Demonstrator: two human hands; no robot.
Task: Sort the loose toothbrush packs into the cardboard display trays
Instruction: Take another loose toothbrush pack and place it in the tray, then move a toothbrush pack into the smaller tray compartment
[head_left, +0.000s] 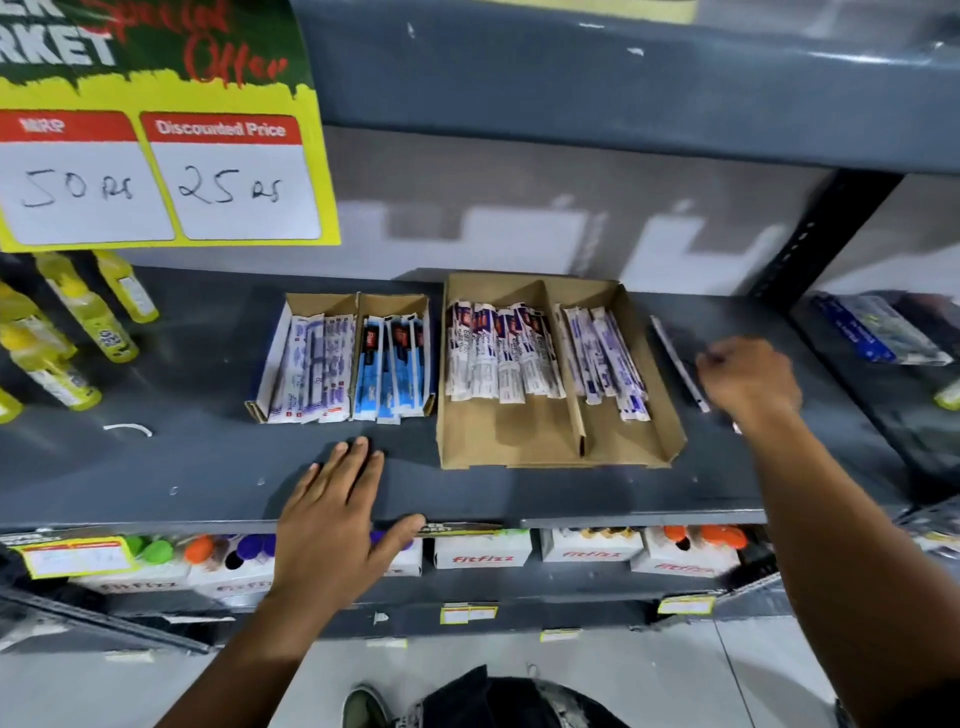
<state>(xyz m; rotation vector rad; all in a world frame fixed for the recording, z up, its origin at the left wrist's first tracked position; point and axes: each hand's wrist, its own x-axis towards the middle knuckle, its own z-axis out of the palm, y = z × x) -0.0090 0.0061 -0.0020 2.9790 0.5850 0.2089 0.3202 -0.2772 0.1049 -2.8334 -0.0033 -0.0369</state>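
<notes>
Upper left we see a yellow price sign (161, 176), with yellow bottles (78, 332) below it; along the bottom, Fitfizz boxes (480, 553) and a shoe (363, 706).

My left hand (332, 512) flat, palm down, fingers spread forward, thumb out to the side, my right hand (748, 382) curled into a loose fist, both bare forearms extended.

On the shelf (208, 457), the small tray (343, 358) sits left of the large tray (556, 374), a loose pack (678, 364) just right.
</notes>
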